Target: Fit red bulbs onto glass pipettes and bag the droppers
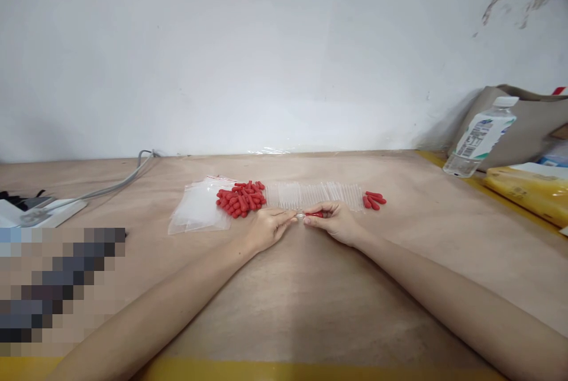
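My left hand [267, 228] pinches a clear glass dropper tube [300, 215], most of it hidden by the fingers. Facing it, my right hand [337, 224] is closed on a red rubber dropper bulb [316, 214]. The tube and bulb are in line at the fingertips; I cannot tell how far one sits inside the other. Just beyond both hands lies a row of clear glass tubes [306, 193]. A heap of red rubber bulbs [241, 199] is at the row's left end. Several more red bulbs [374, 200] lie at its right end.
Clear zip bags [197, 209] lie partly under the bulb heap. At the right stand a water bottle [481, 138], a grey-brown bag [528, 126] and a yellow packet [528, 189]. A grey cable [119, 187] runs to a white power strip [57, 212] at the left. A white wall [275, 61] closes off the back.
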Available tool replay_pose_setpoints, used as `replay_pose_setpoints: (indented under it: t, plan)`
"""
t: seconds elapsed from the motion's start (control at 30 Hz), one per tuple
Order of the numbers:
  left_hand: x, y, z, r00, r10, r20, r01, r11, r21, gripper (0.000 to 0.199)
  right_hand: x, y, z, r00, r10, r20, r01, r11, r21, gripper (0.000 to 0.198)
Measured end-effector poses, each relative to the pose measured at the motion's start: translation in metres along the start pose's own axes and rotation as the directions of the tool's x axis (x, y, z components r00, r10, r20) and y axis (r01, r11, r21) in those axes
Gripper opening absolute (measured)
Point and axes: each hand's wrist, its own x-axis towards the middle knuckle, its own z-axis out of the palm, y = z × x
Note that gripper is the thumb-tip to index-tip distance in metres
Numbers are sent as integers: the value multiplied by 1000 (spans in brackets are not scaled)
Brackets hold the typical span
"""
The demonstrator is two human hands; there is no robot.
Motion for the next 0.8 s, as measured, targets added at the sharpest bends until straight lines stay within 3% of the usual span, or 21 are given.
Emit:
replay_pose_setpoints:
  t: [0.2, 0.37, 0.47, 0.6, 0.8]
  plan:
    - [2, -1, 0, 999, -20, 36, 18, 998, 60, 21, 6, 5, -6, 985, -164, 48, 170, 964, -207, 24]
    - [0, -5, -6, 999, -7, 33, 3, 995, 105, 21, 3, -1, -17, 984, -158, 79, 176, 900, -400, 32]
    - [0, -5, -11, 997, -21, 80, 10, 990, 143, 21, 1, -2, -21, 978, -208, 34, 195, 831, -521, 24]
    - [-1, -2, -16, 992, -78, 100, 63, 988, 139, 21, 0, 1, -22, 938, -338, 84, 314, 717, -623, 12]
    - [-3, -1, -14, 996, -52, 73, 44, 993, 112, 22, 1, 3, -20, 866, -474, 157, 464, 647, -605, 11]
